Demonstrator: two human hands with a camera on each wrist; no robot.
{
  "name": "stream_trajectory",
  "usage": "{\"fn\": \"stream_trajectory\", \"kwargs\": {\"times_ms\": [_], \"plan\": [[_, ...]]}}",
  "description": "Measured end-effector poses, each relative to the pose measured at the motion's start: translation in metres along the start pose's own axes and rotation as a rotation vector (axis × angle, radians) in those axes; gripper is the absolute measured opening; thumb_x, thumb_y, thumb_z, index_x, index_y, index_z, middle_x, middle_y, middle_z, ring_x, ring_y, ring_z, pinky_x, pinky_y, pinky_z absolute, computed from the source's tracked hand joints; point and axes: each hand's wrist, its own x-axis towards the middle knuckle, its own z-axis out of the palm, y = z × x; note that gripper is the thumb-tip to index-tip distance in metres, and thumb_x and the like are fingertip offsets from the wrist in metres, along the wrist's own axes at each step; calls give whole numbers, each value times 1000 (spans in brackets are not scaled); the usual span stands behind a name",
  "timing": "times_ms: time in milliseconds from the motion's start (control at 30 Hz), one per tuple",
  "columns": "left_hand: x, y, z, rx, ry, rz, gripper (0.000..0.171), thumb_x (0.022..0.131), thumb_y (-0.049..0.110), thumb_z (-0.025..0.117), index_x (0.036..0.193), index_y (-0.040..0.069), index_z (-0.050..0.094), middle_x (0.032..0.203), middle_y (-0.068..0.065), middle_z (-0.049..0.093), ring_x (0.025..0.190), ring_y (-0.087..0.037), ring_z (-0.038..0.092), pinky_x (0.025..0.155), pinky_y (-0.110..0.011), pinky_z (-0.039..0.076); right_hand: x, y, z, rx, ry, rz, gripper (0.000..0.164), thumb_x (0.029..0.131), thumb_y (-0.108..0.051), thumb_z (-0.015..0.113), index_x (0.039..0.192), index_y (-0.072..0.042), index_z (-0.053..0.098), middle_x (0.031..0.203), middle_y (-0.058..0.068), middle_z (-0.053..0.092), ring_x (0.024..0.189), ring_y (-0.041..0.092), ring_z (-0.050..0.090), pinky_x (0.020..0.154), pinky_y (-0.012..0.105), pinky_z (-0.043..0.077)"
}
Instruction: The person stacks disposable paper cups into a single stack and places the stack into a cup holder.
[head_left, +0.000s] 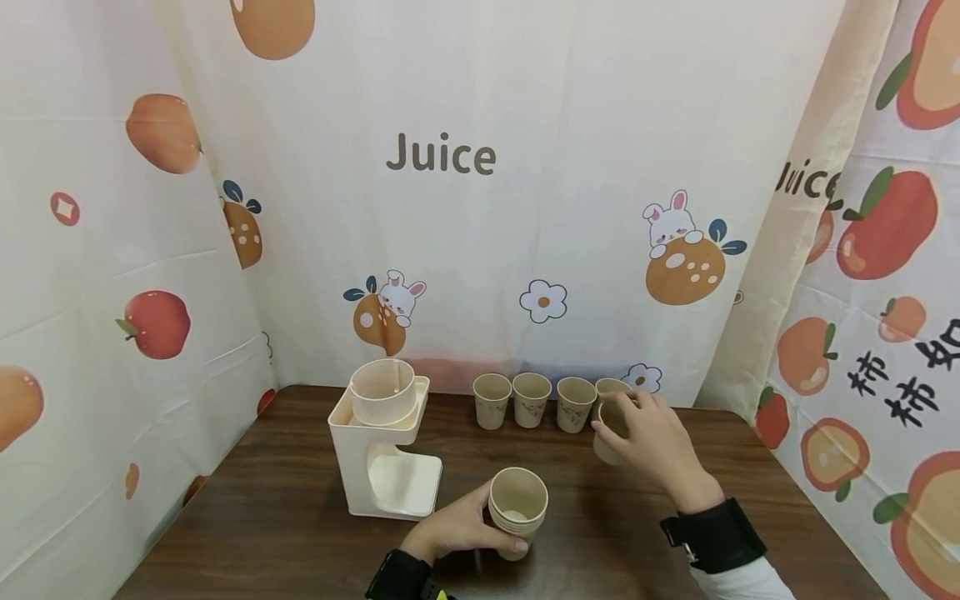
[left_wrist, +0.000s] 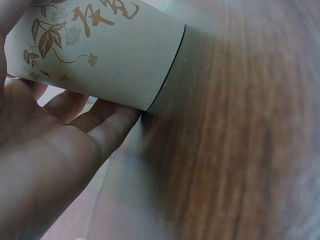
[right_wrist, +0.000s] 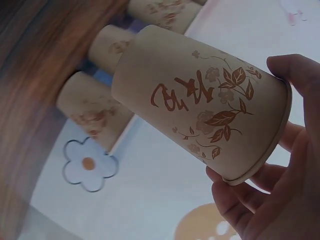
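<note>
My left hand (head_left: 461,527) is wrapped around a small stack of beige paper cups (head_left: 517,504) near the front of the table. In the left wrist view, the base of the lowest paper cup (left_wrist: 110,55), printed with brown leaves and characters, is right at the tabletop. Farther right, my right hand (head_left: 651,433) grips a single paper cup (head_left: 607,448) by its rim from above, fingers and thumb on opposite sides. The right wrist view shows this held cup (right_wrist: 200,105) with its floral print. Close behind it stands another paper cup (head_left: 613,386), partly hidden by the hand.
Along the back of the brown table (head_left: 285,492) runs a row of upright paper cups (head_left: 531,402). A cream stand (head_left: 356,467) with a round container (head_left: 382,392) on top is at the left. Fruit-printed curtains (head_left: 450,242) enclose the back and sides.
</note>
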Motion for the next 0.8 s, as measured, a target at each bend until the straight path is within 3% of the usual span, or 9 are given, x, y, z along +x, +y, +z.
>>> {"fn": "stream_trajectory", "kwargs": {"times_ms": [300,533,800], "plan": [[0,0,0,21,7,0,73,73,17,79,134,28,40,124,-8,56,115,-22,48,102,-49,27,5,-27,-17,23,54,-70,42,83,-45,64,115,-18,63,112,12,61,102,34,51,83,54,44],[0,1,0,30,10,4,72,73,17,79,133,28,41,123,-10,57,115,-24,48,102,-49,27,7,-49,-34,42,110,-175,43,83,-45,65,116,-18,63,112,9,60,101,30,52,81,51,46],[0,2,0,26,-11,14,72,74,16,78,134,27,40,124,-11,56,115,-25,48,101,-48,29,8,-72,-48,77,106,-226,43,83,-44,64,118,-19,61,115,9,58,112,28,48,91,51,43]]}}
